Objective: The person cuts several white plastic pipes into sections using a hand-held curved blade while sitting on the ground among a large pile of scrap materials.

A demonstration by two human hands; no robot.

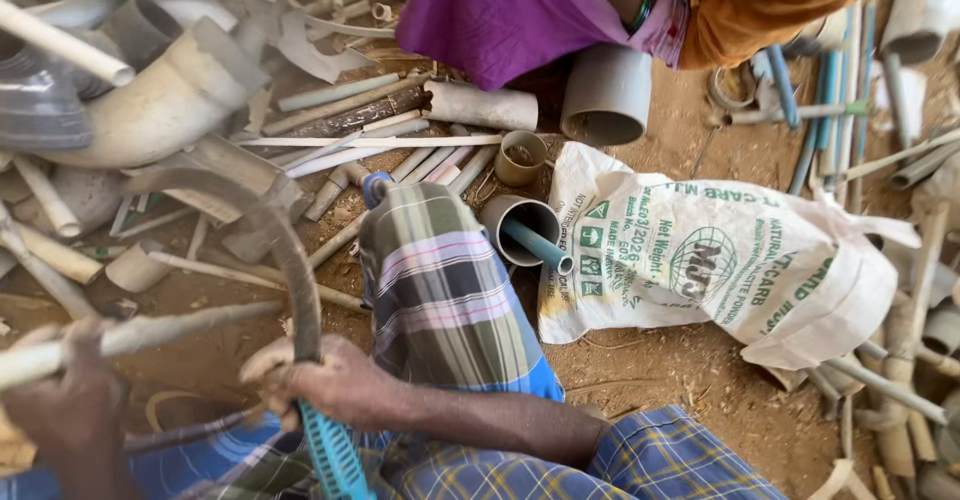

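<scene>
Fingers (pixel 290 365) of my right hand (pixel 320 385) are clenching a curved grey blade with a blue grip (pixel 300 290) over my knee; my blurred left hand (pixel 70 410) is gripping a pale plastic pipe (pixel 150 335). A slip could be nicking my checked cloth (pixel 440 290). Beyond, a grey pipe socket (pixel 520 225) is holding a blue tube (pixel 540 245); the white woven sack (pixel 730 260) is lying shut, contents hidden.

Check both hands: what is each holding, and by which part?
The right hand grips a curved blade tool where the blade meets its blue handle. The left hand is closed around a thin pale pipe near its end.
</scene>
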